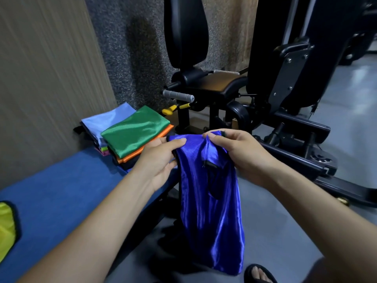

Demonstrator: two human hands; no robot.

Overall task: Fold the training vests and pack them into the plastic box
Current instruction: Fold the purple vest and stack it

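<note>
Fingers of both hands pinch blue vest [210, 203] top | left [161, 158], right [238, 154] | folded stack [130, 133] on bench [61, 190] (green topmost)

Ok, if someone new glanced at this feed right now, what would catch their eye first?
First the shiny royal-blue vest, hanging unfolded in mid-frame, pinched at its top edge by the left hand and right hand. Next, the stack of folded vests with a green one on top, at the far end of the blue bench. Behind looms a black gym machine.
</note>
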